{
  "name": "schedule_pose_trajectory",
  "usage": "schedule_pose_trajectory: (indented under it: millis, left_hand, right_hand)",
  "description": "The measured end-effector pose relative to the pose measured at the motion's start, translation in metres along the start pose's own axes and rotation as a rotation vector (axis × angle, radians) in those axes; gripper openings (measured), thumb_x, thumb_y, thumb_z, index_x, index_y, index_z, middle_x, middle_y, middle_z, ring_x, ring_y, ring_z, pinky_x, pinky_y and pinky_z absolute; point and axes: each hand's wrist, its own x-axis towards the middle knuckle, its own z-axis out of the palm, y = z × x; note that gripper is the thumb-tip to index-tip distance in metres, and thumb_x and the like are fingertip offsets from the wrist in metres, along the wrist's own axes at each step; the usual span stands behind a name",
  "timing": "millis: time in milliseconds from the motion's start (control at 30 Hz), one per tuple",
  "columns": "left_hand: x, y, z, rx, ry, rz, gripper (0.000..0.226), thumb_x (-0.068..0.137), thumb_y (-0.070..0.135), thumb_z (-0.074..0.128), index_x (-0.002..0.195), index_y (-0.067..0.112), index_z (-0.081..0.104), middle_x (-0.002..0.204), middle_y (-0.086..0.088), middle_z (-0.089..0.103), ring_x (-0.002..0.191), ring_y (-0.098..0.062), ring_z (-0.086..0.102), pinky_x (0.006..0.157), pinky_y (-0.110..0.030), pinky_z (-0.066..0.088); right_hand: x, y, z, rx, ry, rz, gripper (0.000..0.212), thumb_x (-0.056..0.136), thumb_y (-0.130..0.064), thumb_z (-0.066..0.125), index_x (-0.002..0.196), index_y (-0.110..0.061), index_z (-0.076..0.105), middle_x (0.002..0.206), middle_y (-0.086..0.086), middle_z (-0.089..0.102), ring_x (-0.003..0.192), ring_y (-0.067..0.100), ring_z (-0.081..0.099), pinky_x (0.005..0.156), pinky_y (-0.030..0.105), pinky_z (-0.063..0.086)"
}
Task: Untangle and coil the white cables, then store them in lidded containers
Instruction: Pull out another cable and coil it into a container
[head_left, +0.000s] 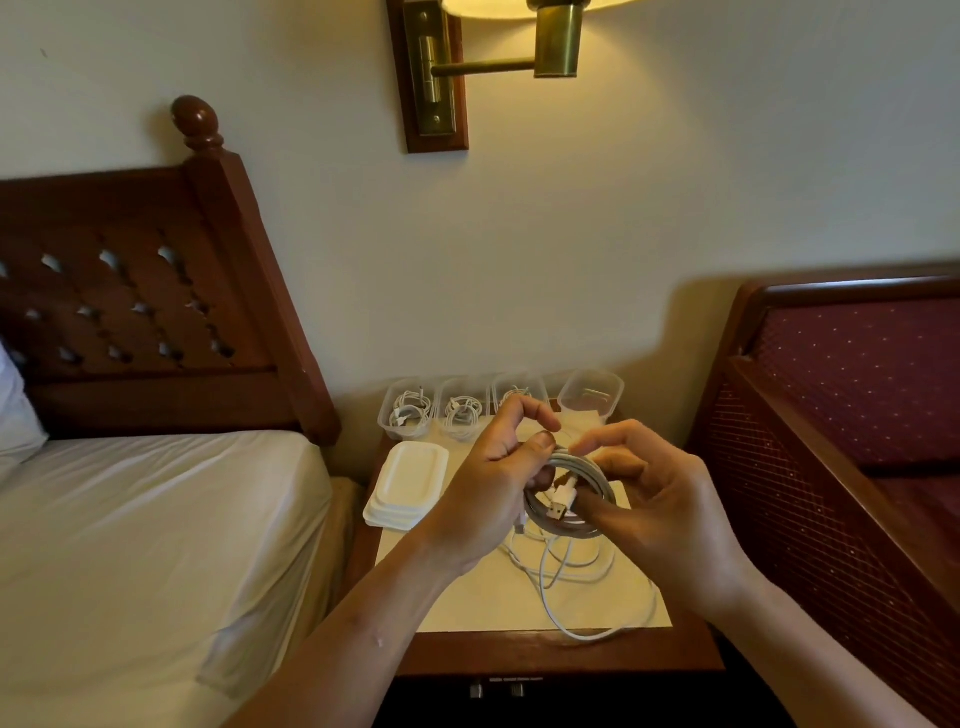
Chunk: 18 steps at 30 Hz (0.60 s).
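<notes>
The head camera looks down at a small wooden desk (457, 597) that stands between a bed (130, 530) and a dark red chair (857, 395).

Both hands are held up over the desk, close together. Between them is a white cable wound into a round coil (566, 531). The left hand (493, 467) grips the left side of the coil, with the thumb pressed down on the top of the ring and the fingers curled. The right hand (660, 499) holds the right side, with the thumb lying across the ring. A plug (557, 512) on the end of the cable sits in the middle of the coil, right by that thumb.

Under the hands, a loose white cable (576, 577) lies in messy loops on the desk. One loop reaches the front edge.

At the back of the desk, by the wall, four clear containers (592, 395) stand in a row. The three on the left each have a coiled white cable (410, 410) inside. The left hand hides part of the third one.

A stack of white lids (408, 486) lies on the left side of the desk, just in front of the containers.

On the wall above is a brass lamp (556, 41), and it is lit. The bed has a white sheet and a dark wooden headboard (130, 312).
</notes>
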Motion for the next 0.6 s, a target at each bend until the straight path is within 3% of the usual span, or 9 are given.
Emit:
schedule_pose_trajectory:
  millis: [100,200,267,367,467,600]
  left_hand:
    - [0.000,-0.001,0.000,0.006,0.044,-0.010,0.012,0.111,0.015,0.041,0.114,0.017,0.053,0.085,-0.015,0.060,0.079,-0.026,0.056,0.070,-0.042,0.042]
    - [0.000,0.003,0.004,-0.029,0.045,0.003,0.012,0.111,0.014,0.041,0.112,0.016,0.053,0.078,-0.004,0.060,0.072,-0.019,0.053,0.063,-0.034,0.039]
    - [-0.004,0.006,0.007,-0.042,-0.003,0.003,0.011,0.112,0.013,0.039,0.115,0.012,0.049,0.068,0.003,0.059,0.062,-0.012,0.054,0.055,-0.024,0.041]
    - [-0.009,0.007,0.010,-0.059,-0.080,-0.005,0.013,0.112,0.012,0.036,0.117,0.011,0.047,0.067,0.004,0.053,0.057,-0.007,0.050,0.049,-0.019,0.042]
    - [-0.010,0.007,0.009,-0.054,-0.105,0.006,0.015,0.113,0.013,0.033,0.118,0.012,0.048,0.068,0.004,0.049,0.060,-0.008,0.048,0.055,-0.021,0.042]
    - [-0.007,0.008,0.012,-0.042,-0.082,0.048,0.016,0.112,0.012,0.034,0.117,0.015,0.049,0.072,-0.003,0.048,0.064,-0.010,0.047,0.064,-0.024,0.043]
  right_hand:
    - [-0.001,0.009,0.004,-0.223,0.174,-0.182,0.033,0.080,-0.004,0.085,0.107,-0.021,0.077,0.109,-0.002,0.076,0.093,0.016,0.075,0.074,0.038,0.062]
    - [-0.004,0.022,0.003,-0.597,0.331,-0.448,0.023,0.081,-0.005,0.087,0.101,-0.015,0.083,0.118,0.009,0.066,0.095,0.026,0.060,0.070,0.037,0.051]
    - [-0.008,0.032,-0.001,-0.772,0.250,-0.689,0.017,0.091,-0.006,0.078,0.107,-0.009,0.081,0.113,0.007,0.064,0.094,0.027,0.053,0.068,0.043,0.047]
    - [-0.006,0.036,-0.009,-0.809,0.109,-0.882,0.017,0.100,-0.014,0.067,0.107,-0.004,0.080,0.109,0.009,0.075,0.091,0.028,0.063,0.073,0.044,0.053]
    - [-0.002,0.033,-0.011,-0.752,0.110,-0.882,0.014,0.096,-0.010,0.072,0.099,0.000,0.081,0.102,0.012,0.077,0.085,0.031,0.070,0.075,0.040,0.057]
    - [0.000,0.021,0.001,-0.446,0.290,-0.638,0.010,0.084,-0.002,0.081,0.093,0.002,0.079,0.094,0.008,0.076,0.084,0.027,0.072,0.072,0.038,0.057]
